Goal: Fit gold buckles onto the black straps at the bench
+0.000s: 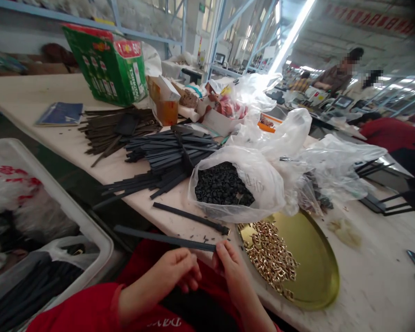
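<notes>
A long dark strap [159, 235] stretches over my lap, its right end pinched between the thumb and fingers of my right hand [230, 265]. Just below the strap, my left hand [181, 269] has its fingers curled in with the thumb against them; whatever may be inside is hidden. Another dark strap [190, 217], with a small metal fitting at its right end, lies on the table in front of my hands. To the right, a gold-coloured tray [314, 258] carries a heap of small gold metal buckles [271, 256]. Small black loops [223, 184] fill an open plastic bag [263, 184].
Piles of dark straps [173, 150] and brownish strips [107, 131] lie farther back, near a blue booklet [60, 114], a green carton [107, 69] and small boxes [164, 99]. A white bin [100, 249] stands at left. Co-workers [339, 74] are in the background.
</notes>
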The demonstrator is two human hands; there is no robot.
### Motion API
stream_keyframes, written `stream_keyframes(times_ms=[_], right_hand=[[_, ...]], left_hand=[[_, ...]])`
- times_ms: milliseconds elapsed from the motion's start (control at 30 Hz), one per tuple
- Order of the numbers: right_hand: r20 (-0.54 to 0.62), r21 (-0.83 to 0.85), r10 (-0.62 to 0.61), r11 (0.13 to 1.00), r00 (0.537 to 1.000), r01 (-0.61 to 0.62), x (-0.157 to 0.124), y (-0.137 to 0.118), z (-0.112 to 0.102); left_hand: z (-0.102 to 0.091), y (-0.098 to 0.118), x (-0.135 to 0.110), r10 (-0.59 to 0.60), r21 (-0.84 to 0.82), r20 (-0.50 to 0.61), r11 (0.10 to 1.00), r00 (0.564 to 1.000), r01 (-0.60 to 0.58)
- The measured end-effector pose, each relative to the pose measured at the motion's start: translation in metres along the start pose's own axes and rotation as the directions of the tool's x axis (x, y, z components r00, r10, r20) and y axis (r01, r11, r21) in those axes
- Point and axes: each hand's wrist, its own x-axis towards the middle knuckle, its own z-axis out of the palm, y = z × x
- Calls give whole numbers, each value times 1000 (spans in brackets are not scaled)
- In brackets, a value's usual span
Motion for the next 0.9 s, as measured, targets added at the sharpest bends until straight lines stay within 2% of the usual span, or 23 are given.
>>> stream_keyframes(times_ms=[33,100,133,167,200,233,300,367,400,433,500,567,667,767,900], right_hand=[[5,-21,-22,1000,1000,22,3,-1,-1],[62,-76,-72,994,995,77,7,-5,-3],[102,-105,-90,989,991,101,8,-9,-4],[143,-133,-101,984,985,120,10,-14,-5],[184,-163,-110,977,977,141,14,-20,-7],[214,-200,-125,965,969,169,18,-26,-10],[206,-325,-204,908,957,263,34,-42,-22],[111,-554,-341,759,934,343,61,-57,-41],[48,-694,-412,641,910,327,77,-63,-51],[8,-826,-448,501,894,258,95,-67,-61],[-20,-879,-440,436,898,194,129,-70,-76],[-26,-897,-409,413,912,160,155,-66,-82],[-24,-904,-388,402,921,146,173,-56,-80],[-29,-887,-409,431,912,165,172,-51,-79],[-83,-820,-447,538,891,194,163,-54,-82]], left_hand=[[-2,6,-2,100,182,25,978,995,-103],[-7,20,-1,327,479,37,824,944,-304],[-10,27,1,361,556,43,766,931,-323],[-13,33,5,332,587,74,748,940,-310],[-16,38,11,252,576,117,771,961,-272],[-18,41,16,150,536,167,816,975,-217],[-21,42,28,-19,386,238,919,971,-76],[-22,43,40,-84,166,206,985,975,49],[-22,45,45,-102,49,171,994,980,95],[-22,46,49,-123,-63,143,989,982,133],[-22,51,57,-172,-232,122,953,978,196],[-22,55,63,-203,-310,131,921,970,235],[-24,56,67,-215,-344,127,906,968,247],[-24,55,66,-221,-352,112,903,969,246],[-20,53,58,-225,-320,84,917,971,240]])
